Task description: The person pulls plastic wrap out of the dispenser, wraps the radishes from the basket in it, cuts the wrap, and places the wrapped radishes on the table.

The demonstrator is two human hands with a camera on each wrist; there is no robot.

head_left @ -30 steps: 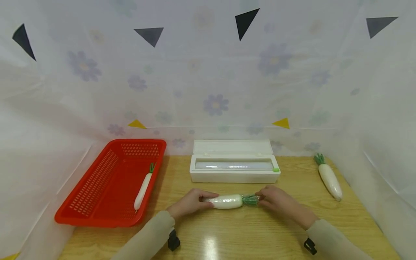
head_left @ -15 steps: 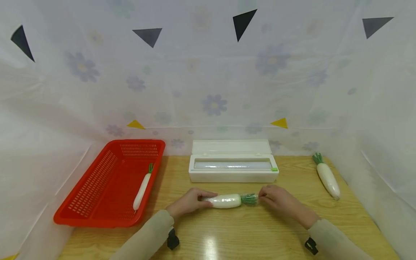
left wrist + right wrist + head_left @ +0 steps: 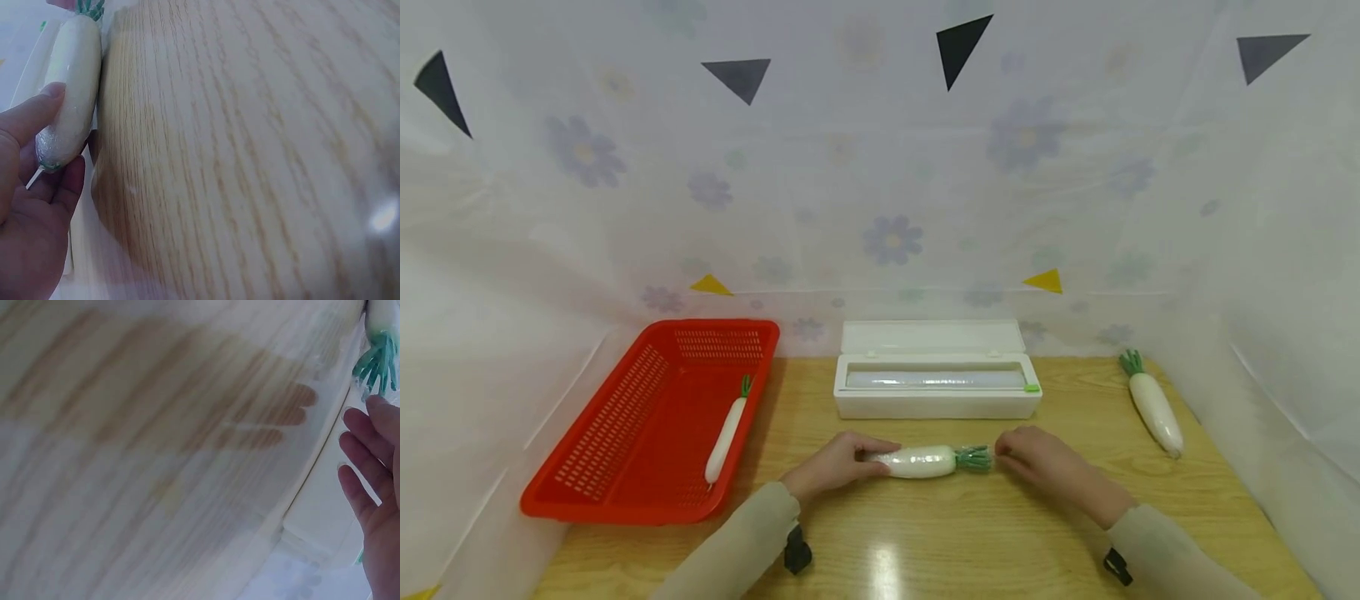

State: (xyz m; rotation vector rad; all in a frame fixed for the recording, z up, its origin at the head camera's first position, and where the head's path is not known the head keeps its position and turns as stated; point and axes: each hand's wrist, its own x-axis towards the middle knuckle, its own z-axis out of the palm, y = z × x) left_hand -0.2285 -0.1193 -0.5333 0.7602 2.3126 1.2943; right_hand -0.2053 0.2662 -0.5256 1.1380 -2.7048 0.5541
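Observation:
A white radish (image 3: pixel 921 462) with green leaves lies on the table, covered in clear plastic wrap (image 3: pixel 989 458). My left hand (image 3: pixel 838 465) grips its root end, thumb on one side and fingers below, as the left wrist view confirms on the wrapped radish (image 3: pixel 72 81). By the leaf tips, my right hand (image 3: pixel 1048 467) pinches the film's end between thumb and index finger. In the right wrist view the right hand (image 3: pixel 378 469) has its other fingers spread, with the thumb close to the leaves (image 3: pixel 378 365); the index finger is hidden behind it.
Behind the radish stands a white wrap dispenser (image 3: pixel 936 407), lid raised, with a film roll (image 3: pixel 934 379) inside. A red basket (image 3: pixel 625 504) at the left contains a thin white radish (image 3: pixel 726 440). Another plump radish (image 3: pixel 1154 412) lies at the table's right edge.
My right hand has drawn slightly away from the leaves, uncovering their tips. The left hand keeps its grip, and the radish stays in nearly the same place.

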